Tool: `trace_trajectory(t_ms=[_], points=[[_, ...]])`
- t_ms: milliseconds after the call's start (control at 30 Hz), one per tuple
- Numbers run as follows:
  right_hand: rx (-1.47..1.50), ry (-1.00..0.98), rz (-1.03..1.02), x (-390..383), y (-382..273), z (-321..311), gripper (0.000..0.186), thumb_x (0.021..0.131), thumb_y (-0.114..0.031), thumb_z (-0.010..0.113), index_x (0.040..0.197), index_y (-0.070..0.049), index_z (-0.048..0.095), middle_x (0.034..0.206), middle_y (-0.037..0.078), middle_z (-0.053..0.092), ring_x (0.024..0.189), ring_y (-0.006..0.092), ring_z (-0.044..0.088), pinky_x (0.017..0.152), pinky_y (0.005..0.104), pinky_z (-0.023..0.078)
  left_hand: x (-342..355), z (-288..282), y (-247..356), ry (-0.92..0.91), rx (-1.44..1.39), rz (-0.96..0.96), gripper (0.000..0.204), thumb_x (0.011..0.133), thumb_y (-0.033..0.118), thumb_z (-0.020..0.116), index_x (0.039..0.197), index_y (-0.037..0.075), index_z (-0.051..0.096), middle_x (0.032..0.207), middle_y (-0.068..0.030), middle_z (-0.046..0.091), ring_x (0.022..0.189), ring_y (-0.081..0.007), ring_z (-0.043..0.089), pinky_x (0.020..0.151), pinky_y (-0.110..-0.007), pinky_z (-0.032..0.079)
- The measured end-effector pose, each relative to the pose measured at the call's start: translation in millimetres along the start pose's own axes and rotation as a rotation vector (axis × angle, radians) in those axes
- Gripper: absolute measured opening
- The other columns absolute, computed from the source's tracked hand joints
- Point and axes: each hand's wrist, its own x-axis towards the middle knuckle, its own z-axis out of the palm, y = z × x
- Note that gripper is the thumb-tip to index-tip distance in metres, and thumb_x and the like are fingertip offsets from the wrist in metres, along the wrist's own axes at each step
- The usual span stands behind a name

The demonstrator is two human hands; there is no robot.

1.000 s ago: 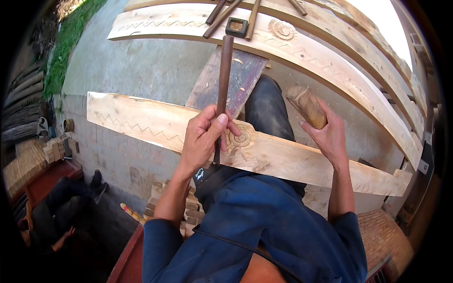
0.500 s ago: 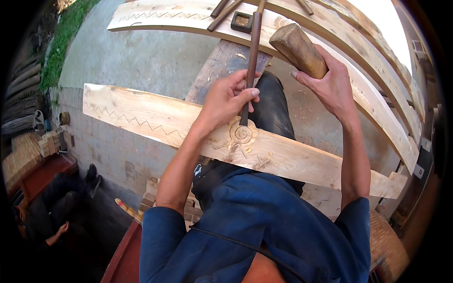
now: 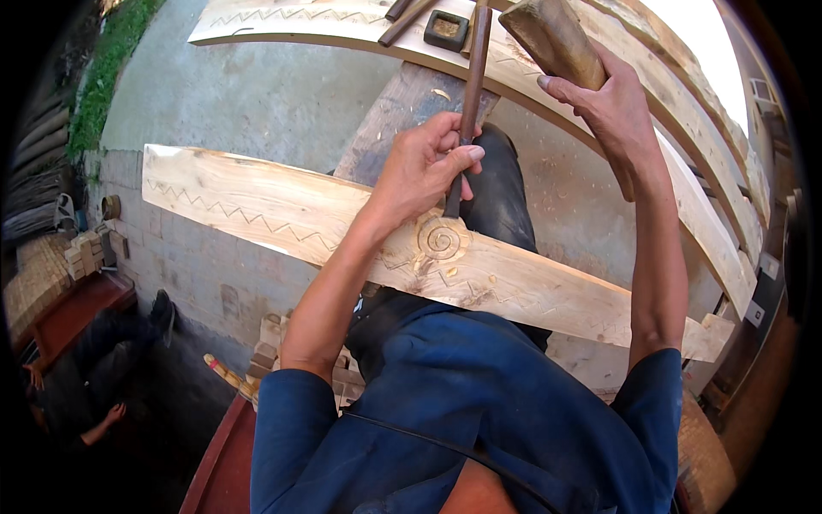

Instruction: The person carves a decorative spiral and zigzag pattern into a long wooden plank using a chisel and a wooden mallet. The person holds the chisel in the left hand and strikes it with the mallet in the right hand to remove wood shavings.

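My left hand (image 3: 428, 167) grips a long dark chisel (image 3: 475, 64) upright, its tip at the upper edge of a carved spiral (image 3: 443, 242) on a long pale board (image 3: 223, 193). The board lies crosswise over my legs and has incised zigzag lines. My right hand (image 3: 616, 111) holds a worn wooden mallet (image 3: 556, 47) raised to the right of the chisel's top, its thumb on the mallet's side. A weathered plank (image 3: 377, 128) lies beneath the board, running away from me.
More long boards (image 3: 693, 128) lie along the top and right, with a dark square box (image 3: 445, 31) and round tool handles (image 3: 408, 19) on them. Another person's legs (image 3: 120, 334) show at lower left. Stacked wood blocks (image 3: 90, 253) and logs (image 3: 38, 146) are at left.
The chisel has moved right and up, its tip now at the spiral's top edge. My right hand has raised the mallet upward and slightly right.
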Motion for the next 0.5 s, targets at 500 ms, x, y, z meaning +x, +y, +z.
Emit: trace_trajectory(t_ms=[500], points=[[0.249,-0.111,0.216,24.7,-58.8,-13.9,0.053,0.084,-0.018,0.084,0.130,0.000,0.066,0.097,0.003,0.066,0.082,0.0121,0.060,0.071,0.0290,0.050,-1.8,0.6,-0.5,-0.011,-0.001,0.016,0.027,0.104,0.013,0.068,0.129,0.004,0.062,0.086,-0.0035,0.071,0.063,-0.0097,0.069,0.051,-0.022,0.042]])
